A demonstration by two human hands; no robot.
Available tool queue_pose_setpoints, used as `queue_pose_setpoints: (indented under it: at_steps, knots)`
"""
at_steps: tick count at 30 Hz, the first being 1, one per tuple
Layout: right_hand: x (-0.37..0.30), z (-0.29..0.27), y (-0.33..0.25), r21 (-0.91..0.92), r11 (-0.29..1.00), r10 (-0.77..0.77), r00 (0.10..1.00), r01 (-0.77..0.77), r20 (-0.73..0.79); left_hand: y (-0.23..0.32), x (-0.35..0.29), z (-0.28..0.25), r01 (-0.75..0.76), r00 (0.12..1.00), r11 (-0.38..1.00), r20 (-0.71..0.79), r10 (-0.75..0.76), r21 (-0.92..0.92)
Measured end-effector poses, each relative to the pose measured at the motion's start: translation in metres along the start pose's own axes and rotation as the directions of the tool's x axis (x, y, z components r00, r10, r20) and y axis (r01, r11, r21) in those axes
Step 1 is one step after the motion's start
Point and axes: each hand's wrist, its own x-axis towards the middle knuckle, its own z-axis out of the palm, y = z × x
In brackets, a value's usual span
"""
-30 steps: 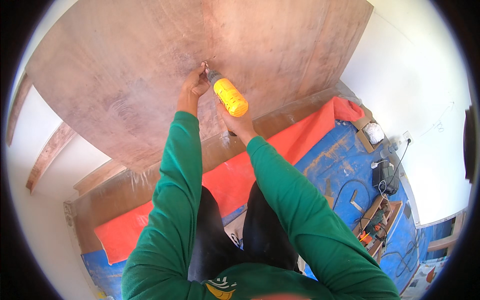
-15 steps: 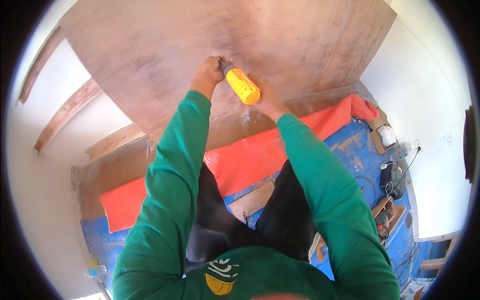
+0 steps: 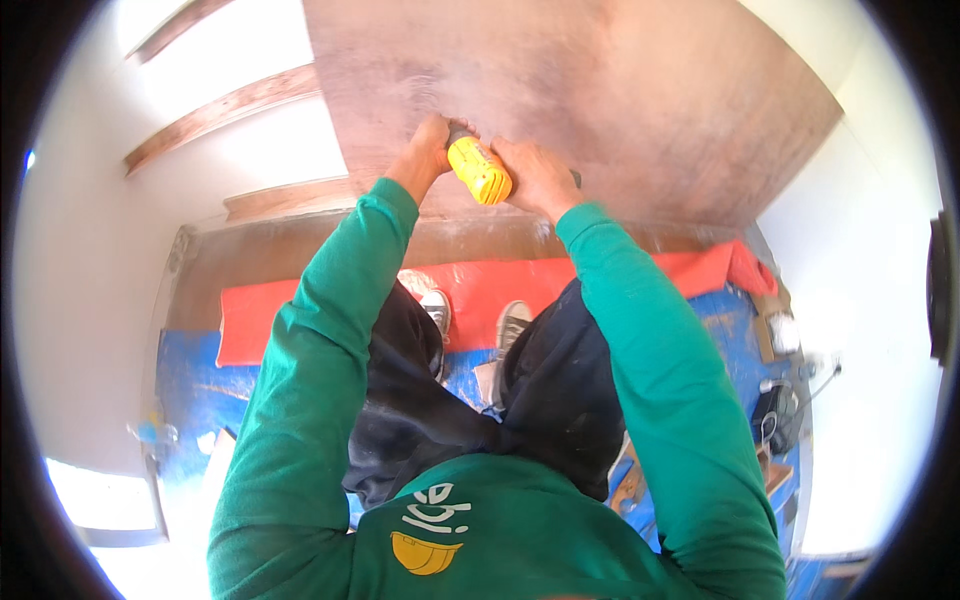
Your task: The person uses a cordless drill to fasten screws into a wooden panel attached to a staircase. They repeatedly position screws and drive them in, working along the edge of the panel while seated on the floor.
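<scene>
Both my hands are on a yellow power drill (image 3: 480, 172), held up against the face of a large brown wooden board (image 3: 620, 90). My left hand (image 3: 428, 143) is closed about the dark front end of the drill. On its other side, my right hand (image 3: 535, 172) wraps round the handle, and a dark end pokes out past the wrist. The yellow rear of the drill points back toward me. Its tip, where it meets the board, is hidden behind my left hand and the body of the tool.
Wooden strips (image 3: 220, 115) run across the white wall at left. Below the board lies a red sheet (image 3: 570, 285), with my shoes (image 3: 512, 322) at it, over a dusty blue floor covering (image 3: 725, 325). A dark case with a cord (image 3: 775, 410) stands at right.
My view has shifted, so the board and wall strips sit further right and higher in the picture. My shoes now show. Both hands keep their hold on the drill.
</scene>
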Motion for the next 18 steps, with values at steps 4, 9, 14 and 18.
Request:
queue_pose_setpoints:
  at_steps: [4, 9, 14, 18]
  knots:
    - [0.032, 0.017, -0.043, 0.102, 0.985, -0.138, 0.99, 0.139, -0.019, 0.045, -0.044, -0.045, -0.173, 0.971, 0.982, -0.183, 0.157, -0.074]
    - [0.077, 0.046, -0.095, 0.246, 0.931, -0.245, 0.962, 0.268, -0.121, 0.11, -0.085, -0.081, -0.2, 0.944, 0.979, -0.263, 0.2, 0.027]
    - [0.111, 0.06, -0.115, 0.238, 0.928, -0.248, 0.952, 0.287, -0.181, 0.149, -0.078, -0.097, -0.251, 0.946, 0.968, -0.209, 0.249, 0.016]
    - [0.131, 0.079, -0.124, 0.272, 0.937, -0.191, 0.974, 0.218, -0.125, 0.153, -0.06, -0.128, -0.248, 0.962, 0.967, -0.131, 0.238, -0.064]
